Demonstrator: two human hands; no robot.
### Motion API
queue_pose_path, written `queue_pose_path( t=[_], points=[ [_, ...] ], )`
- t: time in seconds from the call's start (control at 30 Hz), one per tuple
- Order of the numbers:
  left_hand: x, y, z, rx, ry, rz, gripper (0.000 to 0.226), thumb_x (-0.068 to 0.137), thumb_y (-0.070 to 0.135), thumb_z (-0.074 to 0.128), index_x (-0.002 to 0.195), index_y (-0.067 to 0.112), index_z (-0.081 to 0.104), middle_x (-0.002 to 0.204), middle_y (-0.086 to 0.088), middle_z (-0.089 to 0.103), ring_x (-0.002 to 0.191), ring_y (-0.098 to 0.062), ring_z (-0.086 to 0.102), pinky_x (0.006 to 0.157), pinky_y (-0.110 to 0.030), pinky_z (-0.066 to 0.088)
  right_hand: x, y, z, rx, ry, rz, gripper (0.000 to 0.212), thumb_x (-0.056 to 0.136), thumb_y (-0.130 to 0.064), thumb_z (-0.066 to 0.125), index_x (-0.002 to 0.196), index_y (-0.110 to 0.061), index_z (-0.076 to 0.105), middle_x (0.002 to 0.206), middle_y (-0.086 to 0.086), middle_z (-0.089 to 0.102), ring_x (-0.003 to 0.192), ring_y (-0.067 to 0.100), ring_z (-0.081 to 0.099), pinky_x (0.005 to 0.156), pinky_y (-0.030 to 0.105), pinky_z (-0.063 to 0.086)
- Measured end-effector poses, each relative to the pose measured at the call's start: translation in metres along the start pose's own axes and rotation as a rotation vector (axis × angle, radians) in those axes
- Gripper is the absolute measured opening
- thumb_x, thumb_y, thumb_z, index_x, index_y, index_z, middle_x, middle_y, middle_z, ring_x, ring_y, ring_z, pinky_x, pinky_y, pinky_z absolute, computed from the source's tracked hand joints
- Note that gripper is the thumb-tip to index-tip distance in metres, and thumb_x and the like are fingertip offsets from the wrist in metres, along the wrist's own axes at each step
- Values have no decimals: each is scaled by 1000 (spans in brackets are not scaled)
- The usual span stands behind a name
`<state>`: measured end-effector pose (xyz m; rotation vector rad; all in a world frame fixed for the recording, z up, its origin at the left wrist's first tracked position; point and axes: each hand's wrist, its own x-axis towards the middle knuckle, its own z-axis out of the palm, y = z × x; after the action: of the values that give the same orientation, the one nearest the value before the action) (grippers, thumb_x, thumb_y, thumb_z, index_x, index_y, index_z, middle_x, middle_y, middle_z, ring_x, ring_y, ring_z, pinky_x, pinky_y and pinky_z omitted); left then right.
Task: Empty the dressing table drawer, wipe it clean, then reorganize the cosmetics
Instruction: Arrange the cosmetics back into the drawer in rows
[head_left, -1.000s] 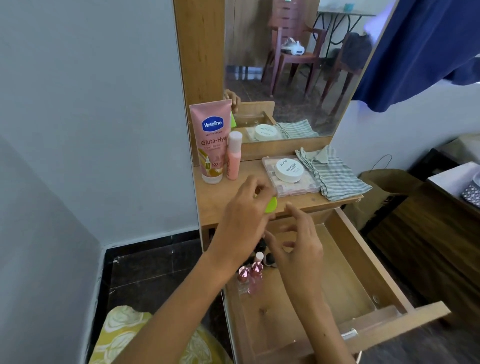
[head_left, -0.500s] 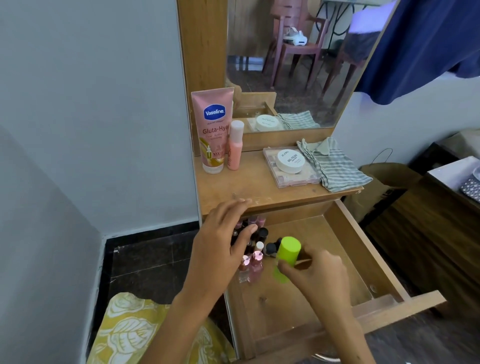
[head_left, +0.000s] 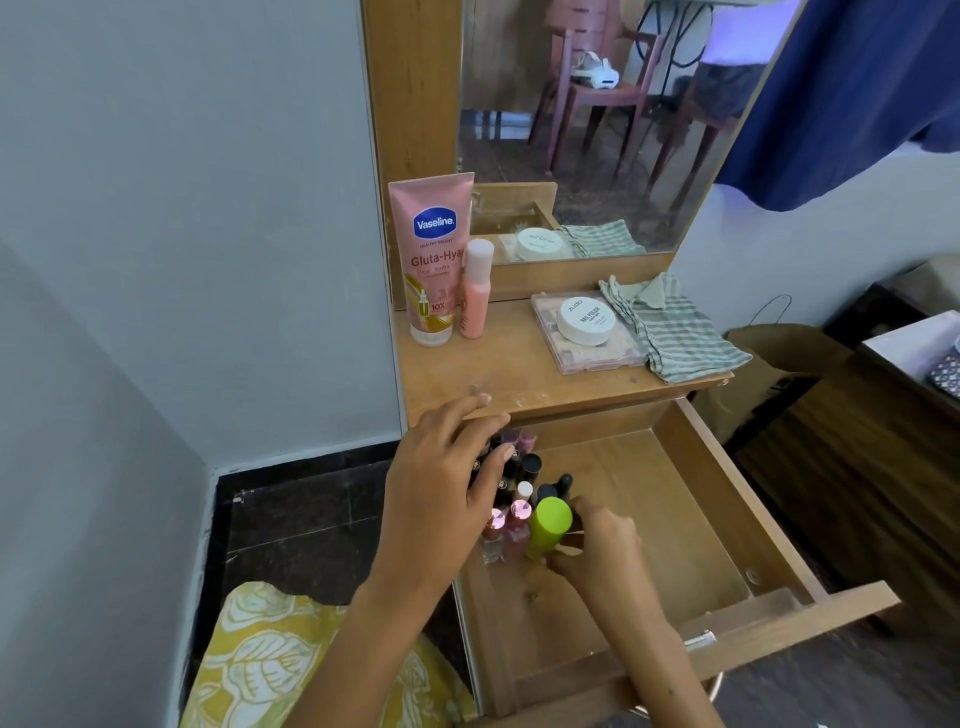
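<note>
- head view: right hand (head_left: 597, 551) grips the green bottle (head_left: 548, 526), upright in the drawer (head_left: 727, 499), touching the nail polish cluster (head_left: 514, 488) (left-back corner).
- left hand (head_left: 441, 483), fingers loosely spread, over the cluster; bare drawer floor to the right.

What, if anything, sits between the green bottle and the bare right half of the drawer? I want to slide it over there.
Only the right hand itself, which grips the green bottle from that side. Beyond it the drawer floor shows bare wood. The small bottles stand on the bottle's left, under the left hand.
</note>
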<state>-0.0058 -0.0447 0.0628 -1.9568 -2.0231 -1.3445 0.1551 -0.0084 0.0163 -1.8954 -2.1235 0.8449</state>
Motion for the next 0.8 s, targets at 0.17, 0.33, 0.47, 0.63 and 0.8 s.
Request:
queue_pose_path(
  t=[0.17, 0.33, 0.47, 0.63, 0.8],
  points=[
    [15, 0, 0, 122, 42, 96, 27, 86, 18, 64, 110, 7, 67, 118, -7, 64, 110, -23, 59, 94, -32, 42, -9, -8, -22, -209, 132, -39, 33, 77, -14, 69, 107, -26, 59, 95, -7, 69, 87, 19, 65, 71, 32, 54],
    [64, 5, 3, 316, -9, 196, 33, 91, 20, 59, 122, 7, 59, 135, -13, 51, 129, -29, 44, 108, -40, 28, -2, -35, -41, -108, 332, -70, 13, 83, -21, 62, 94, -27, 62, 86, -11, 68, 78, 17, 63, 59, 26, 44],
    [90, -2, 7, 415, -11, 227, 36, 90, 18, 60, 124, 6, 57, 141, -16, 45, 134, -32, 36, 111, -46, 26, -4, -30, -29, -108, 283, -68, 10, 88, -29, 61, 96, -29, 65, 89, -9, 66, 81, 14, 62, 59, 24, 41],
    [115, -14, 19, 741, -50, 226, 55, 97, 22, 50, 145, 9, 27, 155, -16, 15, 144, -31, 7, 114, -43, -2, -3, -31, -24, -2, 422, -182, 5, 87, -25, 63, 86, -26, 67, 85, -13, 65, 75, 10, 61, 58, 27, 48],
    [134, -14, 24, 991, -93, 215, 70, 92, 9, 54, 146, -1, 10, 154, -20, 14, 143, -33, 4, 109, -45, -8, 3, -47, -25, 90, 514, -295, 9, 87, -23, 66, 80, -19, 70, 78, -11, 67, 65, 9, 61, 55, 28, 51]
  ],
)
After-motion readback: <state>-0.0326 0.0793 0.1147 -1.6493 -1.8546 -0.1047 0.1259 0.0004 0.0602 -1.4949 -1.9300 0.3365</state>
